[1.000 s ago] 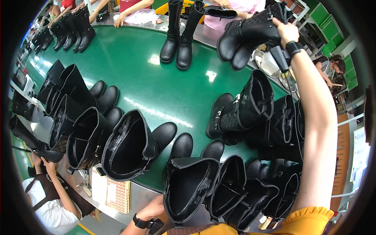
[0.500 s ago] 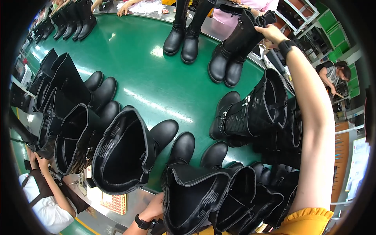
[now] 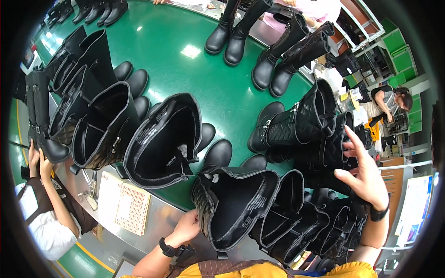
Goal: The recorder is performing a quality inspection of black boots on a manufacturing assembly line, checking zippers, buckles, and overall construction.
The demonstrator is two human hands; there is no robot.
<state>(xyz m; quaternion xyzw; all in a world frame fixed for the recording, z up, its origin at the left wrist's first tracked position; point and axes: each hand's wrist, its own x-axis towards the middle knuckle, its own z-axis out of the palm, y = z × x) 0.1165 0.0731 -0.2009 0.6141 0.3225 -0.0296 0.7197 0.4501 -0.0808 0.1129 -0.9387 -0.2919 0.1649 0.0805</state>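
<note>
My left hand [image 3: 187, 227] grips the side of a black boot [image 3: 199, 199] that stands at the near edge of the table, its wide opening facing up. Part of its fingers is hidden by the shaft. On the right, my right hand [image 3: 364, 173] is open, thumb and fingers apart, holding nothing. It hovers beside several quilted black boots with buckles [image 3: 282, 127]. Another wide-mouthed boot [image 3: 162, 139] stands left of the one in my left hand. At the far right, a pair of tall black boots [image 3: 280, 76] stands upright with shafts leaning right.
Rows of black boots line the green tabletop [image 3: 181, 74] at left [image 3: 92, 125], lower right and back. A sheet of red-marked labels [image 3: 132, 208] lies on the metal edge. A co-worker [image 3: 51, 217] at left handles a boot; another person [image 3: 389, 104] works at far right.
My right hand has let go of the far pair of boots and drawn back toward me, opening. That pair now stands slightly apart. My left hand stays at the near boot.
</note>
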